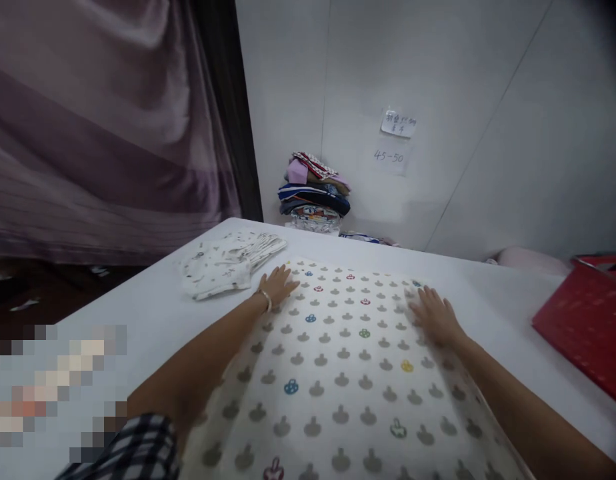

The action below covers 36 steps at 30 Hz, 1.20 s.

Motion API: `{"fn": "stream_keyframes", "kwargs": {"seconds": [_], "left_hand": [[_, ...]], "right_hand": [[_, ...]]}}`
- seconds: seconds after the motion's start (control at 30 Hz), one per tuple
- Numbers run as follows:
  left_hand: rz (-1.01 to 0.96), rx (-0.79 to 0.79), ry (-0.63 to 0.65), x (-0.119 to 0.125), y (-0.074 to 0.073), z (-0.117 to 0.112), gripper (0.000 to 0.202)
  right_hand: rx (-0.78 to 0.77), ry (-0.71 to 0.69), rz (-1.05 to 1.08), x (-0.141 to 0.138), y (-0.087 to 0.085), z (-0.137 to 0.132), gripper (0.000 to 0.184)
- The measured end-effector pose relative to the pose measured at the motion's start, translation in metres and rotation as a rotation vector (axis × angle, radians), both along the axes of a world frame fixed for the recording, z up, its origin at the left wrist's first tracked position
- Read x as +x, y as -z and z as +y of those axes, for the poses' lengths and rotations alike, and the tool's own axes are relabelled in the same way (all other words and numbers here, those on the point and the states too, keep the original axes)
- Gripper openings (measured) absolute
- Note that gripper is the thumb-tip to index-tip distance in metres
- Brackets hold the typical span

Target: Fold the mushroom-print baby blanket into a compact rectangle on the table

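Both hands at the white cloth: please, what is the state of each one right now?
Left hand: open, fingers extended at the left edge of the white cloth.
Right hand: open, fingers spread at its right edge.

Directions are referenced to the view centre. At 10 o'clock, a mauve curtain point(113, 127) hangs in folds. At 12 o'clock, a stack of folded textiles point(314, 193) stands against the pale wall point(463, 80). At 1 o'clock, two handwritten sheets are fixed to the wall: the upper sheet point(398, 125) and the lower sheet point(389, 158), marked "45-50". Between 8 and 9 o'clock, folded white printed cloth point(221, 267) lies on the table point(503, 293). Between 3 and 4 o'clock: a red container point(585, 320).
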State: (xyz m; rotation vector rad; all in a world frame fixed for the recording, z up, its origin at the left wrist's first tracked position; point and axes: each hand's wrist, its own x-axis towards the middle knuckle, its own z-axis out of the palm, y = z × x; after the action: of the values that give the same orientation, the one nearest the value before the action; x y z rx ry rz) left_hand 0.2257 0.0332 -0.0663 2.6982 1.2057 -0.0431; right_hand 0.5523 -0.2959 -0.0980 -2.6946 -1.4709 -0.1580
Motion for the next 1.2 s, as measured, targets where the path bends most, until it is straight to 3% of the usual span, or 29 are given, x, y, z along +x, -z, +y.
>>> {"fn": "stream_keyframes", "kwargs": {"seconds": [0.07, 0.17, 0.3, 0.43, 0.6, 0.67, 0.77, 0.87, 0.97, 1.1, 1.2], "left_hand": [[0.035, 0.027, 0.028, -0.038, 0.008, -0.024, 0.07], [0.036, 0.026, 0.036, -0.08, 0.017, -0.053, 0.073], [0.059, -0.042, 0.004, -0.088, 0.005, -0.067, 0.073], [0.059, -0.022, -0.015, -0.098, -0.011, -0.085, 0.072], [0.009, 0.048, 0.154, -0.153, 0.001, -0.13, 0.067], [0.015, 0.032, 0.149, -0.166, 0.007, -0.141, 0.064], [0.006, 0.018, 0.114, -0.168, 0.006, -0.146, 0.061], [-0.05, 0.044, 0.088, -0.176, 0.002, -0.149, 0.059], [-0.194, 0.115, 0.138, -0.203, 0.004, -0.161, 0.057], [-0.387, 0.142, 0.345, -0.245, 0.018, -0.184, 0.059], [-0.422, 0.156, 0.408, -0.256, 0.027, -0.194, 0.047]], "right_hand": [[0.024, -0.016, -0.022, -0.022, 0.013, -0.035, 0.059], [0.015, 0.071, 0.006, -0.044, 0.026, -0.073, 0.064], [-0.067, 0.174, 0.1, -0.059, 0.013, -0.082, 0.066], [-0.05, 0.182, 0.05, -0.091, -0.004, -0.1, 0.065], [0.006, 0.013, -0.026, -0.143, 0.012, -0.16, 0.06], [-0.003, 0.042, 0.011, -0.152, 0.014, -0.172, 0.061], [0.015, 0.095, 0.139, -0.153, 0.004, -0.174, 0.059], [0.185, 0.168, 0.254, -0.153, -0.011, -0.183, 0.058], [0.449, 0.273, 0.298, -0.163, -0.019, -0.215, 0.059], [0.649, 0.364, 0.331, -0.189, -0.011, -0.261, 0.056], [0.628, 0.272, 0.278, -0.2, 0.0, -0.274, 0.048]]}}
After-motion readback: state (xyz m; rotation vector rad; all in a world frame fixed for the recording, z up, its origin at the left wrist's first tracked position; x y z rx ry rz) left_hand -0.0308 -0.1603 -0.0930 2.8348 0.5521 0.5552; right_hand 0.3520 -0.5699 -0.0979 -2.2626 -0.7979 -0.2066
